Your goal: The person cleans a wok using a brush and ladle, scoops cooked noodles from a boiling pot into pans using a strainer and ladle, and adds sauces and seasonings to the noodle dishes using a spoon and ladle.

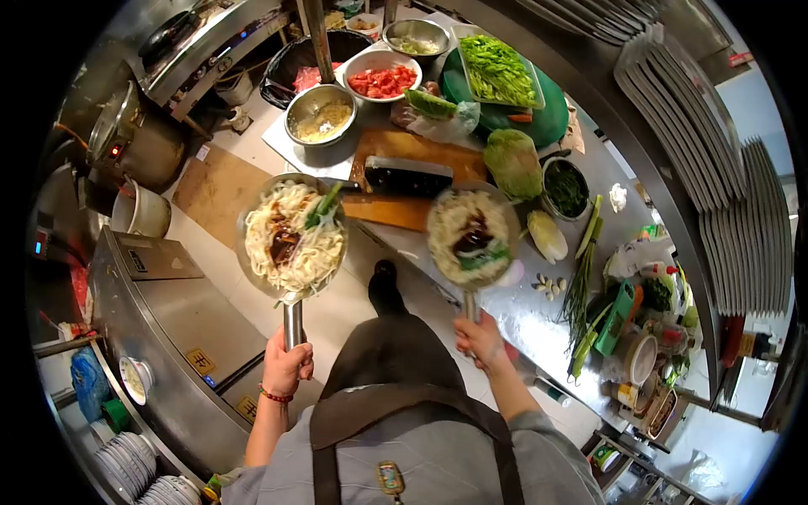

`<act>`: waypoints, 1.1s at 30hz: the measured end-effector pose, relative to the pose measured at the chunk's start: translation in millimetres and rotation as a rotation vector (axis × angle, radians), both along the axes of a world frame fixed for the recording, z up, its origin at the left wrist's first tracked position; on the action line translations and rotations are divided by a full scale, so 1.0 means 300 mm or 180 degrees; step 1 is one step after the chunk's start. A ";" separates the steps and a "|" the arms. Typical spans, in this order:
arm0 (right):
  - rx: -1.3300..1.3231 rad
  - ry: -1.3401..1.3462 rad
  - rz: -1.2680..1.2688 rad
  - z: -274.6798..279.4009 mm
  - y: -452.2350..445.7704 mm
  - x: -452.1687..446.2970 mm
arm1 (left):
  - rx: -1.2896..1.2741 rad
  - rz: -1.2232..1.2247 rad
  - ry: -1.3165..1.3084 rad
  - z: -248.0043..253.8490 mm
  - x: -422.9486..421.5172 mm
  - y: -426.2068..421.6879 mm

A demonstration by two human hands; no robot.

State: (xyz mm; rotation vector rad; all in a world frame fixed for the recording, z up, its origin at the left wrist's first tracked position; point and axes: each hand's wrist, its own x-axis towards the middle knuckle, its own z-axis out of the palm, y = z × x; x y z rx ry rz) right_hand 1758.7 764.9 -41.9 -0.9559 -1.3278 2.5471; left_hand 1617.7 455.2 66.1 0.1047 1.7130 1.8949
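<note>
My left hand, with a beaded bracelet at the wrist, is closed round the metal handle of a round pan. In that pan lie pale noodles with dark brown sauce and green leaves at the upper right. The fingers of my right hand wrap the handle of a second metal pan, slightly blurred. It carries noodles too, topped with dark sauce and some greens. Both pans are held up side by side in front of my body. Just beyond them, a cleaver lies on a wooden cutting board.
Past the board stand a bowl of chopped tomato, a steel bowl and a tray of cut greens. Cabbage and scallions lie on the steel counter. Stacked plates line the right; a steel cabinet stands left.
</note>
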 end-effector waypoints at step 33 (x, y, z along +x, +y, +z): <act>0.3432 0.0595 0.1981 0.433 0.334 -0.925 | -0.0533 -0.0554 -0.0321 0.110 -0.165 0.113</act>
